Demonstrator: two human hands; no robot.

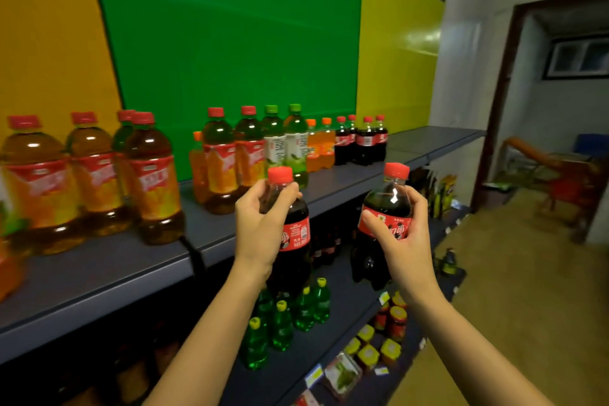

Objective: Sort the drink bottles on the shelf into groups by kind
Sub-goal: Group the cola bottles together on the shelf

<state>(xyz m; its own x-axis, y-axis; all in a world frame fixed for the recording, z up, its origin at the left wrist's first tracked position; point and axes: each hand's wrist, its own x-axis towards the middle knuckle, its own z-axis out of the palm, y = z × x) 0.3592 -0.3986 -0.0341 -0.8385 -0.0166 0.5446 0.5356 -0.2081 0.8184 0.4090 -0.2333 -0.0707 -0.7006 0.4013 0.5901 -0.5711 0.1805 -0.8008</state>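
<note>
My left hand (pixel 260 224) grips the left cola bottle (pixel 294 236) and my right hand (pixel 400 237) the right cola bottle (pixel 385 204), fingers wrapped, both upright, short of the cola group (pixel 362 142), which stands beyond, nearer my right.

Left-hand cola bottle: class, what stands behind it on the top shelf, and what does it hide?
Behind the cola bottle stand two red-capped tea bottles and two green-capped bottles. Its cap covers one green-capped bottle's base; its body hides the shelf edge there.
</note>
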